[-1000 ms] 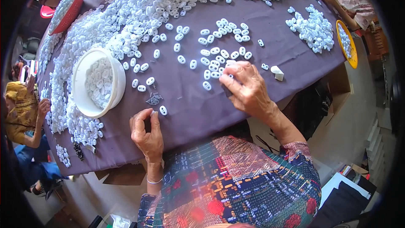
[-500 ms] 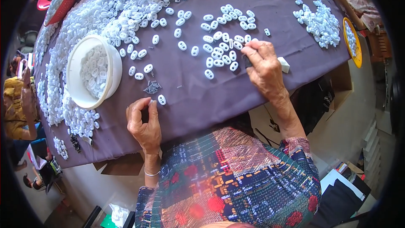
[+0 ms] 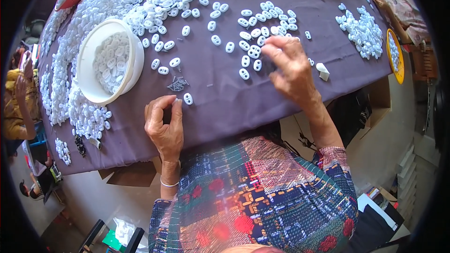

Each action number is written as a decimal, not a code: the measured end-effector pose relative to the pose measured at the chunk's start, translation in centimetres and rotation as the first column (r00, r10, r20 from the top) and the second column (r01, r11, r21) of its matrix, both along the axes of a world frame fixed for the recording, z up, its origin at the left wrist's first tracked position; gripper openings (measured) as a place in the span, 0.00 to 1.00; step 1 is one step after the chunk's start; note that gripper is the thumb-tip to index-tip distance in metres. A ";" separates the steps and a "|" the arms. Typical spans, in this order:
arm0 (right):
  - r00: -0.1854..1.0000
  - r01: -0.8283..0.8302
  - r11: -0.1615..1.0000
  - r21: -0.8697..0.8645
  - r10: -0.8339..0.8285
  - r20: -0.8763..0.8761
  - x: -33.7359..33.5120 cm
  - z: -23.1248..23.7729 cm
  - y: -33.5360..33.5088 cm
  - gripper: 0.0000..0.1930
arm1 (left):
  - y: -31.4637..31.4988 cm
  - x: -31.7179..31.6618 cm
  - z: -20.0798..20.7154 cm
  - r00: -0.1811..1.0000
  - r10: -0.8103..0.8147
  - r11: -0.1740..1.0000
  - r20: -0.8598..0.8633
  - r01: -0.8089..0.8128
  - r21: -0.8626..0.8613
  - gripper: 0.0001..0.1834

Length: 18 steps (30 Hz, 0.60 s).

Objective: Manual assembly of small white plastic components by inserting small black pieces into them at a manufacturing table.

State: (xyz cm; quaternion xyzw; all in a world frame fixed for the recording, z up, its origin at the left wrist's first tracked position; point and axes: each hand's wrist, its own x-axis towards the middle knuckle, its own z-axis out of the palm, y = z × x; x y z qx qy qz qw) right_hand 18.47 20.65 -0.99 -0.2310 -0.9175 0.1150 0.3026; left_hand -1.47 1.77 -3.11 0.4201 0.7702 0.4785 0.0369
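Observation:
My left hand [image 3: 164, 124] is closed in a pinch near the table's front edge. Whatever lies between thumb and forefinger is too small to make out. Just beside its fingertips is a single white oval piece with two holes [image 3: 188, 99]. Behind that lies a small heap of grey screws [image 3: 177, 84]. Over a loose group of similar white oval pieces [image 3: 245, 60], my right hand [image 3: 293, 72] has bent fingers, smeared by motion. It hides part of the group, and I cannot see whether it holds anything.
On the purple cloth [image 3: 215, 117], a white tub [image 3: 137, 63] of pieces stands at left. A large pile of white pieces [image 3: 117, 7] spreads behind it. A white wedge-shaped block [image 3: 322, 71], a smaller pile [image 3: 361, 33] and a yellow basket [image 3: 398, 68] are at right. Other people sit at both sides.
The whole view has shifted a little. My right hand has moved left and nearer relative to the group of pieces, covering some of them. My left hand keeps its pinch.

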 end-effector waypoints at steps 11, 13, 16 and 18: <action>0.993 -0.060 0.990 0.130 0.045 0.112 -2.8 0.0 0.8 0.23 | -0.1 -0.3 0.0 0.998 -0.046 0.998 -0.040 0.048 0.045 0.09; 0.978 -0.182 0.974 0.135 0.165 0.128 -4.5 -0.5 0.7 0.23 | 0.1 -0.4 0.0 0.998 -0.040 0.997 -0.053 0.043 0.057 0.09; 0.960 -0.236 0.945 0.226 0.190 0.206 -6.7 -1.0 0.5 0.19 | 0.1 -0.3 0.1 0.997 -0.042 0.997 -0.061 0.046 0.064 0.10; 0.962 -0.256 0.916 0.309 0.210 0.176 -7.0 -2.1 1.9 0.18 | -0.1 -0.4 0.3 0.998 -0.043 0.998 -0.054 0.046 0.047 0.09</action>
